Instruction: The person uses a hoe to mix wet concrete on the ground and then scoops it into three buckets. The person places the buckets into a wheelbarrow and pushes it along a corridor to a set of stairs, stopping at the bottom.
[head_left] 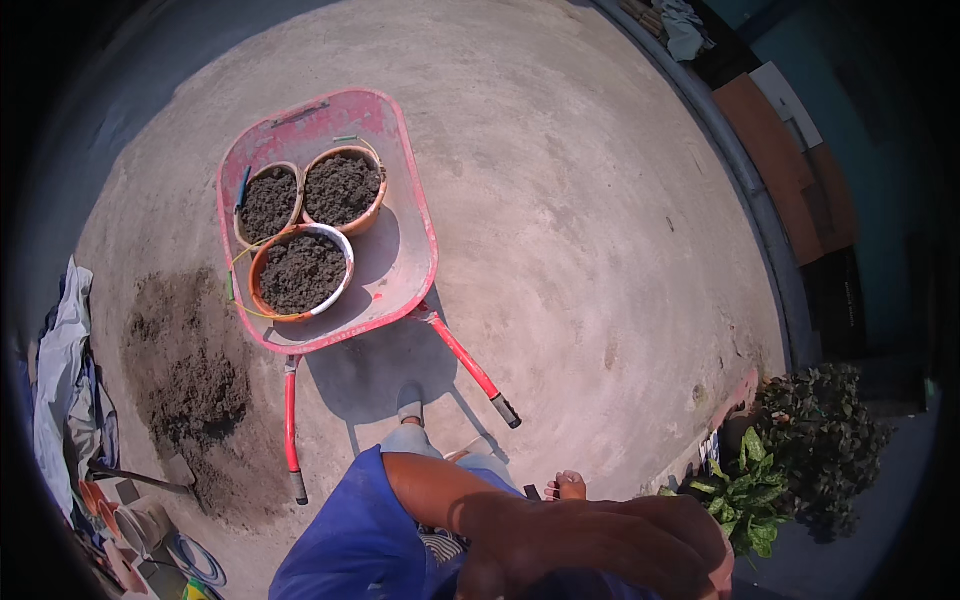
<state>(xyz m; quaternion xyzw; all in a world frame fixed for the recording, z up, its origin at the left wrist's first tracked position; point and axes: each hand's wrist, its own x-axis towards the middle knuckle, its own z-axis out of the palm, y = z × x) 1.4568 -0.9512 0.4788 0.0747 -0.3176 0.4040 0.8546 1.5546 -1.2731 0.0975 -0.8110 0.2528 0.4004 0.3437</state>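
My left arm comes out of a blue sleeve and bends across to the right, close in front of me. My left hand (pixel 610 545) is large, shaded and blurred at the lower edge; its fingers cannot be made out. Just beyond it shows part of my right hand (pixel 568 487), fingers curled, with a small dark thing (pixel 532 492) beside them. Ahead stands a red wheelbarrow (pixel 390 285), its two red handles toward me and apart from my hands. Three buckets of grey-brown mortar stand in its tray: a white-and-orange bucket (pixel 349 262) nearest, two others behind.
A mortar heap (pixel 205 395) lies on the concrete floor (pixel 560 200), left of the wheelbarrow, with a shovel (pixel 180 472) by it. Cloths (pixel 62 350) and stacked pots (pixel 140 525) are at the left edge. Potted plants (pixel 745 495) stand at the lower right. Boards line the right wall.
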